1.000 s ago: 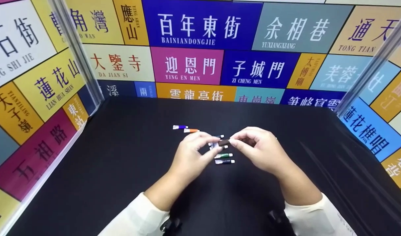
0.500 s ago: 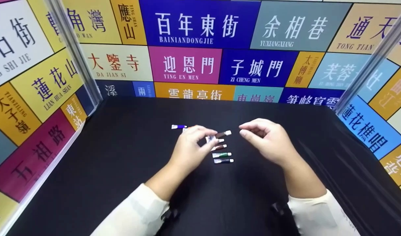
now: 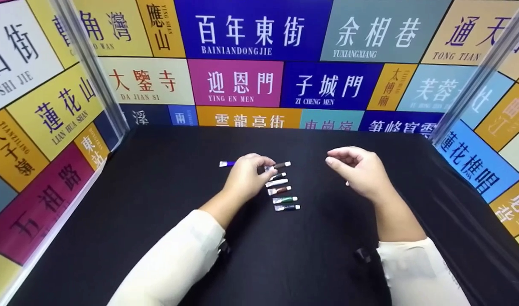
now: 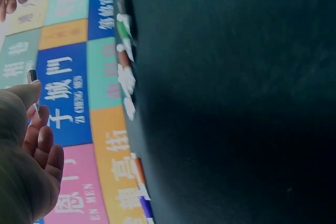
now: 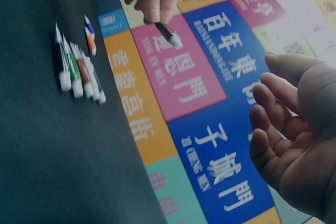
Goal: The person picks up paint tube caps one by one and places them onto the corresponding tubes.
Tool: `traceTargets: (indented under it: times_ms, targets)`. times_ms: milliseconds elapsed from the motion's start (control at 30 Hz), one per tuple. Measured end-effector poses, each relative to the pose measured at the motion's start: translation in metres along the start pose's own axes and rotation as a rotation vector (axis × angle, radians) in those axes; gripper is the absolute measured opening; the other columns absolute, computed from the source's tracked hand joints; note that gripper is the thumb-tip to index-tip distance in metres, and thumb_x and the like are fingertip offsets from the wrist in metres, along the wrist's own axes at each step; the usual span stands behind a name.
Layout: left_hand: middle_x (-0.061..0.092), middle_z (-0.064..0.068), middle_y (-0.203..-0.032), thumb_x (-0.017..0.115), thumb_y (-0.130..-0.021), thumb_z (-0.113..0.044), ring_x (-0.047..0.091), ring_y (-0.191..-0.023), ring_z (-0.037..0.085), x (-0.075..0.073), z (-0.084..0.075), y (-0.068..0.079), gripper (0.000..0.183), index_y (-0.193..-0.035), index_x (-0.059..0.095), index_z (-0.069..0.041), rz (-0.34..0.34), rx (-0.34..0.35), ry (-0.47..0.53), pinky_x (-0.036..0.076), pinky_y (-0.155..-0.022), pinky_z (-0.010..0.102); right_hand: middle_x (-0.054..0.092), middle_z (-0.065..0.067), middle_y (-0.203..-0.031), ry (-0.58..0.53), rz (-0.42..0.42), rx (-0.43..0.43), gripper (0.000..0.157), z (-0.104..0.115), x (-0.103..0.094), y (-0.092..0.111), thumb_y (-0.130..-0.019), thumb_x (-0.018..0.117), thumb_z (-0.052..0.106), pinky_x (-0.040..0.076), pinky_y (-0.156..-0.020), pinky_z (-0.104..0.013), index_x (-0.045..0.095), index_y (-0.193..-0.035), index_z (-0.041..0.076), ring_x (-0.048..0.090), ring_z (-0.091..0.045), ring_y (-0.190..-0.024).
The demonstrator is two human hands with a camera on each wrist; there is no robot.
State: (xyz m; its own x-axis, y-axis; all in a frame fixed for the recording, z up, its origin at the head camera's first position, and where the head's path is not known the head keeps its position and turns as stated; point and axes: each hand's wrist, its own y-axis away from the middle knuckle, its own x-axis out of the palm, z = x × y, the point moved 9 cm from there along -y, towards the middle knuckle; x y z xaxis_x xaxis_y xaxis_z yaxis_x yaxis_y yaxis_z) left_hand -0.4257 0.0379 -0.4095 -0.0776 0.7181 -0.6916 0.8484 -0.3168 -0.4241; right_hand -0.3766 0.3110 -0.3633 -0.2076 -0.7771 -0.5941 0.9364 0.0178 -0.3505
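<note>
My left hand (image 3: 246, 172) pinches a small dark brown paint tube (image 3: 283, 165) between thumb and finger, its white cap pointing right. In the right wrist view this tube is held up above the table. Below it lies a column of similar small tubes: a black one (image 3: 279, 175), a white one (image 3: 277, 183), a reddish-brown one (image 3: 280, 190), a green one (image 3: 285, 199) and a dark blue or black one (image 3: 287, 208). Off to the right, my right hand (image 3: 361, 172) hovers with loosely bent fingers and no visible object in them.
A purple tube (image 3: 227, 163) lies left of the column, partly behind my left hand. Beside it is an orange tube (image 5: 91, 45), hidden in the head view. Black cloth (image 3: 166, 178) covers the table. Panels printed with place names (image 3: 238, 83) enclose the back and sides.
My right hand has let go of the brown tube's cap end and drawn away to the right. My left hand, still pinching the tube, has moved slightly farther up and left.
</note>
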Motion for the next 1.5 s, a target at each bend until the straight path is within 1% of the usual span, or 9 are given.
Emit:
traceTargets:
  times_ms: [67,167,433,633,800,1000,1267,1367,1500]
  targets:
    - [0.08,0.006,-0.11,0.08,-0.096,-0.025,0.071,-0.105,0.024,0.005,0.005,-0.004,0.015,-0.108,0.083,-0.016,0.026,-0.015,-0.02,0.054,-0.103,0.042,0.081,0.0,-0.102,0.006,-0.019,0.024,0.034,-0.011,-0.005,-0.003,-0.097,0.078,0.043,0.054,-0.068,-0.017,0.081,-0.12,0.017,0.067,-0.009,-0.083]
    - [0.08,0.006,-0.109,0.08,-0.096,-0.025,0.07,-0.105,0.025,0.011,0.013,-0.009,0.016,-0.108,0.083,-0.015,0.058,-0.026,-0.056,0.054,-0.103,0.043,0.08,0.003,-0.099,0.024,-0.045,0.055,0.037,-0.027,-0.011,-0.007,-0.098,0.077,0.046,0.051,-0.072,-0.015,0.081,-0.121,0.017,0.066,-0.007,-0.083]
    - [0.079,0.008,-0.112,0.079,-0.097,-0.027,0.069,-0.11,0.027,0.026,0.031,-0.022,0.019,-0.111,0.083,-0.015,0.125,-0.108,-0.089,0.053,-0.106,0.043,0.08,-0.013,-0.117,0.039,-0.066,0.143,0.044,-0.071,-0.015,-0.011,-0.098,0.076,0.047,0.051,-0.077,-0.01,0.079,-0.124,0.012,0.068,0.0,-0.089]
    - [0.079,0.005,-0.105,0.078,-0.098,-0.028,0.069,-0.105,0.026,0.036,0.042,-0.031,0.02,-0.112,0.082,-0.016,0.177,-0.159,-0.125,0.054,-0.102,0.042,0.079,-0.014,-0.119,0.015,-0.074,0.189,0.045,-0.095,-0.015,-0.012,-0.097,0.078,0.045,0.053,-0.074,-0.011,0.078,-0.125,0.01,0.066,0.002,-0.087]
    - [0.08,0.004,-0.101,0.078,-0.097,-0.027,0.071,-0.103,0.026,0.039,0.052,-0.035,0.019,-0.111,0.082,-0.015,0.193,-0.201,-0.148,0.055,-0.1,0.041,0.079,-0.012,-0.121,0.033,-0.067,0.249,0.048,-0.115,-0.017,-0.01,-0.097,0.077,0.049,0.05,-0.079,-0.011,0.078,-0.126,0.011,0.065,0.001,-0.092]
    - [0.08,0.005,-0.103,0.077,-0.098,-0.027,0.071,-0.104,0.027,0.04,0.065,-0.036,0.021,-0.114,0.082,-0.014,0.194,-0.25,-0.141,0.055,-0.1,0.041,0.079,-0.011,-0.123,0.047,-0.03,0.302,0.05,-0.139,-0.01,-0.008,-0.095,0.079,0.052,0.049,-0.086,-0.014,0.078,-0.124,0.011,0.064,0.0,-0.096]
    - [0.08,0.003,-0.106,0.079,-0.097,-0.029,0.071,-0.108,0.026,0.046,0.071,-0.04,0.021,-0.113,0.082,-0.016,0.204,-0.294,-0.134,0.054,-0.104,0.04,0.079,-0.012,-0.125,-0.005,0.028,0.334,0.05,-0.162,0.002,-0.003,-0.094,0.082,0.045,0.052,-0.08,-0.012,0.078,-0.127,0.008,0.065,0.002,-0.093]
    - [0.08,0.001,-0.106,0.079,-0.097,-0.03,0.071,-0.108,0.025,0.048,0.074,-0.041,0.021,-0.113,0.082,-0.018,0.208,-0.319,-0.147,0.054,-0.103,0.04,0.078,-0.014,-0.127,0.0,0.052,0.345,0.052,-0.166,0.003,-0.001,-0.094,0.082,0.045,0.053,-0.079,-0.013,0.077,-0.129,0.008,0.065,-0.002,-0.095]
    - [0.081,-0.001,-0.107,0.078,-0.097,-0.033,0.071,-0.11,0.024,0.051,0.077,-0.043,0.02,-0.113,0.082,-0.022,0.216,-0.351,-0.172,0.055,-0.103,0.041,0.076,-0.015,-0.131,0.02,0.095,0.366,0.055,-0.171,0.005,0.0,-0.093,0.082,0.049,0.053,-0.083,-0.015,0.076,-0.131,0.01,0.066,-0.014,-0.105]
